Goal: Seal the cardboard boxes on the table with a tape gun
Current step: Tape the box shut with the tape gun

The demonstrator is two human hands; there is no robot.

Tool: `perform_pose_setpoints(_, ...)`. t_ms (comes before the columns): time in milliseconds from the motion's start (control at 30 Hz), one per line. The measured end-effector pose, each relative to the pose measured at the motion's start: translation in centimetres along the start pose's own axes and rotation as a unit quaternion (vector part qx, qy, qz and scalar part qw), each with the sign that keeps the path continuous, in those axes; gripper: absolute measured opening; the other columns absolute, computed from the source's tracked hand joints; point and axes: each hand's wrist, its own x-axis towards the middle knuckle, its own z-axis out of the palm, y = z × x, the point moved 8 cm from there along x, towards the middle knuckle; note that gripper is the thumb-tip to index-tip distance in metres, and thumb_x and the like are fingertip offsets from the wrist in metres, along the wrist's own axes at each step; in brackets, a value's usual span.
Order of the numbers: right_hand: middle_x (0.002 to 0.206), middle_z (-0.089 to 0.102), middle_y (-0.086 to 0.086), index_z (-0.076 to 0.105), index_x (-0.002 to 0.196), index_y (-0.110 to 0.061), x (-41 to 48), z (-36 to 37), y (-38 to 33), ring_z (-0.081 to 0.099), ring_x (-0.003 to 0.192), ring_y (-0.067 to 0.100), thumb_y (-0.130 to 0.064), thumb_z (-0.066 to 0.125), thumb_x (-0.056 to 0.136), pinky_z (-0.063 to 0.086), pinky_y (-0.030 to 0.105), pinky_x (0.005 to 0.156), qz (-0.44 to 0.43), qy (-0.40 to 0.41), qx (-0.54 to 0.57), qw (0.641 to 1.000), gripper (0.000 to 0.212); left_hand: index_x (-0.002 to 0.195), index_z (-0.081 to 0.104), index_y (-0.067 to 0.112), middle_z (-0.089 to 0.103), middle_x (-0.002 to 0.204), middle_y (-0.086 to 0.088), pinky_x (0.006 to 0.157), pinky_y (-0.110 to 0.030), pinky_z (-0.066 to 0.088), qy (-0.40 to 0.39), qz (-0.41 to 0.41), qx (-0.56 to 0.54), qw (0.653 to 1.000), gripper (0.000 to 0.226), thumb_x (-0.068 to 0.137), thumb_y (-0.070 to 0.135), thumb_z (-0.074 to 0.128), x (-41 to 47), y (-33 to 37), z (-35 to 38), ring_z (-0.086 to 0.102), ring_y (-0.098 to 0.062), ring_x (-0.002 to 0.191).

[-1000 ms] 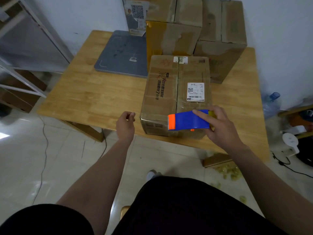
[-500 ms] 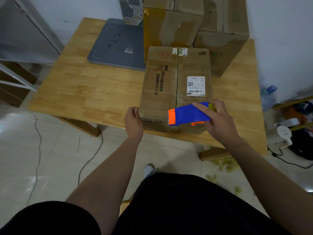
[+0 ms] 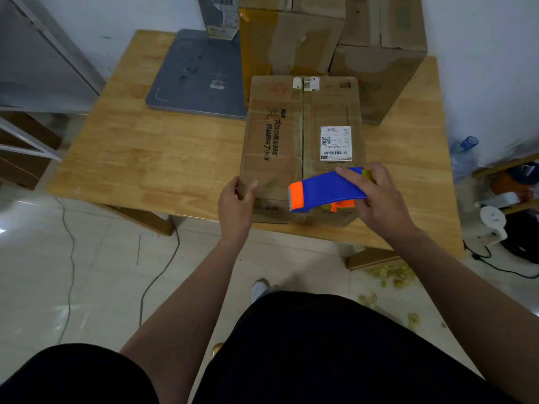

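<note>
Box [image 3: 274, 147] at table [image 3: 145, 158] near edge, top seam looks mostly untaped | left hand [image 3: 237, 199] grips its near-left corner | right hand [image 3: 376, 196] grasps tape gun [image 3: 323, 191] over near edge | sealing judged barely begun; rear boxes [image 3: 291, 33] unclear.

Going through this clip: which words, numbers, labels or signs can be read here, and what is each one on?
"7": a large digit in the black Chinese print on the front cardboard box; the characters are too blurred to read.
White shipping label on that box: QR code and barcode, text too small.
Small stickers at the box's far edge: unreadable.
Sticker on the grey slab: blurred.
Printed sheet behind it: blurred.
</note>
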Motion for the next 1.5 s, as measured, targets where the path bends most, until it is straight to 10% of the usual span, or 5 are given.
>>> perform_pose_setpoints(433,0.127,0.036,0.003,0.045,0.148,-0.034,0.1,-0.1,-0.4,0.046,0.119,0.03,-0.002,0.061,0.091,0.049,0.034,0.069,-0.021,0.004,-0.002,1.0,0.067,0.161,0.025,0.014,0.053,0.152,-0.005,0.111,-0.038,0.044,-0.019,-0.03,0.085,0.996,0.121,0.068,0.054,0.09,0.2,-0.3,1.5,0.049,-0.022,0.139)
perform_pose_setpoints(700,0.127,0.038,0.005,0.045,0.149,-0.034,0.3,0.0,0.2,0.046,0.117,0.027,-0.003,0.061,0.09,0.049,0.034,0.07,-0.002,0.002,0.007,1.0,0.068,0.138,0.063,0.007,0.072,0.125,0.0,0.108,-0.032,0.05,-0.067,-0.127,-0.151,0.978,0.052,0.092,0.026,0.077,1.2,-3.4,-0.9,0.066,-0.01,0.119)
perform_pose_setpoints(967,0.13,0.038,0.007,0.043,0.149,-0.035,0.1,0.2,0.4,0.045,0.121,0.029,-0.002,0.062,0.09,0.047,0.034,0.076,0.005,0.001,0.012,1.0,0.071,0.136,0.064,0.012,0.072,0.114,0.003,0.083,-0.014,0.051,-0.087,-0.035,-0.001,0.996,0.041,0.103,0.034,0.06,0.6,-0.8,0.1,0.067,-0.016,0.112)
perform_pose_setpoints(1133,0.128,0.037,0.006,0.044,0.149,-0.035,-0.3,0.0,0.3,0.046,0.118,0.03,-0.001,0.062,0.088,0.047,0.033,0.07,-0.006,0.002,0.007,1.0,0.072,0.142,0.044,0.016,0.061,0.132,-0.001,0.094,-0.033,0.056,-0.077,-0.044,0.015,0.996,0.102,0.06,0.054,0.093,0.1,-0.1,2.2,0.062,-0.018,0.118)
perform_pose_setpoints(1500,0.131,0.04,0.007,0.039,0.152,-0.041,-0.9,-0.7,-0.7,0.043,0.123,0.027,-0.011,0.069,0.09,0.049,0.033,0.061,-0.063,-0.045,-0.042,0.996,0.075,0.151,0.035,0.027,0.059,0.14,0.004,0.105,-0.046,0.05,-0.09,-0.027,0.045,0.995,0.11,0.061,0.049,0.095,0.9,0.4,1.6,0.057,-0.021,0.127)
